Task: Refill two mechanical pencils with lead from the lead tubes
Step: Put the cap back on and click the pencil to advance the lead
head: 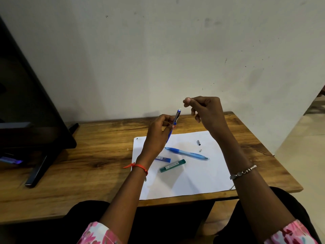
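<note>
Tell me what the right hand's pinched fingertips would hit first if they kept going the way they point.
The right hand pinches its fingertips toward the left and slightly down. First in that line is probably the white top end of the blue pencil held upright by the left hand, though depth is unclear.

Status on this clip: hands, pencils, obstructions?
Left hand holds dark blue pencil upright. Right hand pinched above it, contents unclear. Light blue pencil on paper. Nothing obstructing.

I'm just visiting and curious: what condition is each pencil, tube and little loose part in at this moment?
Dark blue pencil: upright in left hand.
Right hand: fingers pinched; contents unclear.
Light blue pencil: lying on paper.
Green lead tube: lying flat.
Blue lead tube: lying flat.
Metal cap: loose on paper.
</note>
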A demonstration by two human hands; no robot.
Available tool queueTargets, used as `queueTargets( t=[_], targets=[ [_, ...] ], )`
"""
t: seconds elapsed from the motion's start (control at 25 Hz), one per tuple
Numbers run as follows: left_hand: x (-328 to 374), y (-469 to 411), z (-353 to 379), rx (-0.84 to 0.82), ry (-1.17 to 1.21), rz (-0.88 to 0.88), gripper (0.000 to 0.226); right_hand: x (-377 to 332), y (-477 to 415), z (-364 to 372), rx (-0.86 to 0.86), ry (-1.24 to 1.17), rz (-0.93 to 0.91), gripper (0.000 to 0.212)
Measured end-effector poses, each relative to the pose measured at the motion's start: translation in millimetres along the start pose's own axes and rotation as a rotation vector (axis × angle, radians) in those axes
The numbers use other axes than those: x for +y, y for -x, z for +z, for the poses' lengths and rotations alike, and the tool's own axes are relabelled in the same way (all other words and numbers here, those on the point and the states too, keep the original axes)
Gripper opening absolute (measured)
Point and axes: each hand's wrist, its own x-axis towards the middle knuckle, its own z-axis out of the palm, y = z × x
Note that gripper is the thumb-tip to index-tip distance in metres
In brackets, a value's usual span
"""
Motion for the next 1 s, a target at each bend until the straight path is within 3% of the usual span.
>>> queueTargets(
  t=[0.24,0.32,0.4,0.6,0.84,0.92,1.0],
  targets=[
    [-4,-1,-2,0.011,0.045,0.001,0.016,41,0,-20,-0.205,0.371,0.381,0.008],
    [-4,-1,-3,0.008,0.041,0.003,0.016,48,3,-21,-0.338,0.530,0.580,0.014],
    [-5,-1,-3,0.004,0.042,0.001,0.016,54,7,-19,-0.399,0.570,0.667,0.021],
    [-4,0,-4,0.001,0.046,-0.010,0.016,59,15,-11,-0.328,0.611,0.592,0.034],
    [-1,1,-4,0.000,0.033,-0.011,0.015,56,15,-11,-0.292,0.685,0.499,0.026],
    [-1,1,-5,0.004,0.034,-0.010,0.015,46,9,-13,-0.225,0.516,0.404,0.019],
    [-1,1,-5,0.010,0.038,-0.007,0.014,28,6,-13,-0.130,0.171,0.272,0.008]
  ],
)
